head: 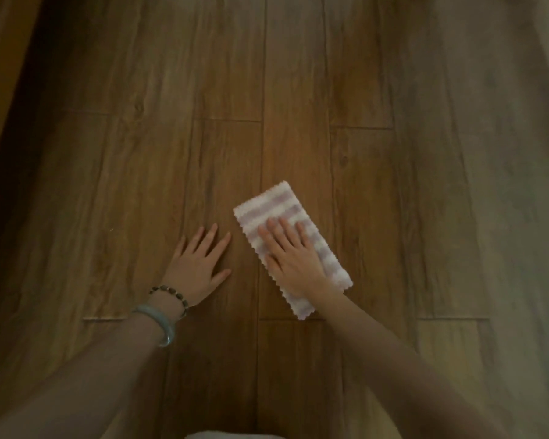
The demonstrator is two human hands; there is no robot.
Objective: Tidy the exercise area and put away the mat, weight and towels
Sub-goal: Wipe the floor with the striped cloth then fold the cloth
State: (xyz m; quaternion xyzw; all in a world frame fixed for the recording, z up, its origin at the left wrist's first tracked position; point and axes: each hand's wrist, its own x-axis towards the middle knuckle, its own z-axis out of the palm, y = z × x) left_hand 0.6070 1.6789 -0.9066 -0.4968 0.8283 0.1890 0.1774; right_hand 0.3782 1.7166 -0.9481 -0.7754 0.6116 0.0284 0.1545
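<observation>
Towel (268, 206) middle under right hand (293, 259)

Floor (228, 90) of wood-look planks, brown with darker grain streaks and a few knots, smooth, with a soft low sheen along the middle boards and narrow dark seams between planks. Towel (276, 201) of soft, fluffy cloth, matt, in white and pale mauve stripes, its edges cut in a fine zigzag. Bangle (159, 321) of pale blue-green, smooth, glossy material, slightly translucent in look, catching a highlight at its lower end; whether stone, glass or plastic cannot be told. Bead bracelet (171, 293) of small dark rounded beads, mottled grey-brown, with a dull polish.
</observation>
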